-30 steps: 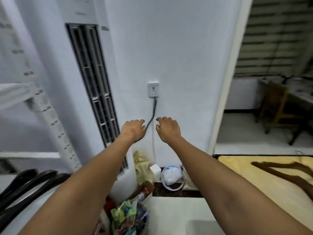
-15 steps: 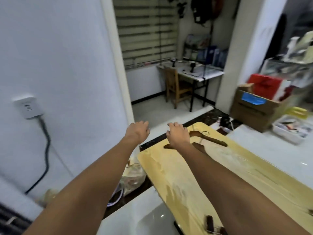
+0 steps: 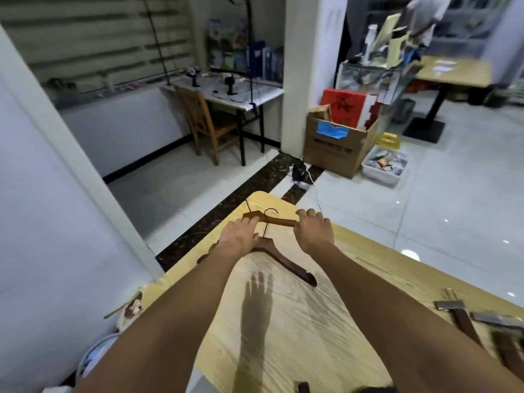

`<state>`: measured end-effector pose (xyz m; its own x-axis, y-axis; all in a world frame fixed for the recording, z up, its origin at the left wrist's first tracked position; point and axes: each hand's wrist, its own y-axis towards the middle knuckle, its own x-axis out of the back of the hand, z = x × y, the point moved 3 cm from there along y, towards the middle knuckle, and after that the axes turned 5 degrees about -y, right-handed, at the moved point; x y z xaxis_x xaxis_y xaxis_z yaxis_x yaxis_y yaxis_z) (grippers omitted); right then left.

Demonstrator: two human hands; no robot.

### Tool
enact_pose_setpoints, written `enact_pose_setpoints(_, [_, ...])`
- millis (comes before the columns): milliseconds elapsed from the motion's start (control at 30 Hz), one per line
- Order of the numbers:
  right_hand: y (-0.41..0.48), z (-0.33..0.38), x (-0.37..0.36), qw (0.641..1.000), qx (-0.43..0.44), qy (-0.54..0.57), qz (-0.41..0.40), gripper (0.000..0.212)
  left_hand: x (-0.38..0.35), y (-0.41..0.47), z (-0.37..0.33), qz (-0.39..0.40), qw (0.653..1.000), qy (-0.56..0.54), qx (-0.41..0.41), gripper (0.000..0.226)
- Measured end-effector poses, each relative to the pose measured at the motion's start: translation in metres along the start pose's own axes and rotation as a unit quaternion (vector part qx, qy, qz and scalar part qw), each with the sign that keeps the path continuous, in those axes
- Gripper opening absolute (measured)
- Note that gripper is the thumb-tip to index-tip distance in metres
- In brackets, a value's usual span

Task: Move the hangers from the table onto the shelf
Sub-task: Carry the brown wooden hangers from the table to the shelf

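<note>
Yellow table, far corner: right hand curls fingers over right end of far hanger; left hand lies on its left end, clasp unclear. Long axis runs left-right, spanning both hands. Near hanger lies just nearer, partly under left hand.

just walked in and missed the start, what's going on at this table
A person is leaning over a yellow table with both arms stretched to its far end. The left hand rests on one end of a light wooden hanger, and the right hand curls its fingers over the other end. A darker hanger lies just nearer, partly under the left hand. More hangers wait at the table's right edge. Nothing looks lifted yet, and no shelf is in view.
</note>
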<state>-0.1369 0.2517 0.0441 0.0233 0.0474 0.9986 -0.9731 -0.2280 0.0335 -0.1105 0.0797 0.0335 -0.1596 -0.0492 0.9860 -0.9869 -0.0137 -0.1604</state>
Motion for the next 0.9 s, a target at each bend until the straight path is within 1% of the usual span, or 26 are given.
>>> enact_pose_setpoints(167, [0.037, -0.009, -0.027, 0.999, -0.034, -0.005, 0.005, 0.038, -0.038, 0.054, -0.003, 0.055, 0.998, -0.015, -0.028, 0.058])
enact_pose_setpoints(300, [0.07, -0.001, -0.058, 0.999, -0.041, -0.003, 0.027, 0.04, -0.077, 0.096, 0.007, 0.123, 0.992, -0.009, -0.039, 0.063])
enact_pose_setpoints(467, [0.103, 0.013, -0.089, 0.997, -0.055, -0.001, 0.044, 0.043, -0.11, 0.136, 0.016, 0.162, 0.985, 0.001, -0.056, 0.073])
enact_pose_setpoints(567, [0.114, 0.017, -0.106, 0.996, -0.061, 0.007, 0.058, 0.043, -0.133, 0.147, 0.016, 0.186, 0.979, 0.02, -0.079, 0.082])
enact_pose_setpoints(633, [0.12, 0.016, -0.115, 0.995, -0.068, 0.004, 0.067, 0.042, -0.146, 0.15, 0.016, 0.205, 0.975, 0.019, -0.085, 0.083])
enact_pose_setpoints(700, [0.123, 0.012, -0.122, 0.995, -0.075, -0.003, 0.072, 0.04, -0.152, 0.152, 0.018, 0.202, 0.975, 0.022, -0.091, 0.074])
enact_pose_setpoints(800, [0.124, 0.005, -0.125, 0.993, -0.091, -0.012, 0.08, 0.039, -0.152, 0.157, 0.022, 0.187, 0.974, 0.036, -0.122, 0.075])
enact_pose_setpoints(900, [0.126, 0.001, -0.122, 0.991, -0.103, -0.016, 0.08, 0.041, -0.146, 0.157, 0.022, 0.192, 0.97, 0.036, -0.148, 0.071])
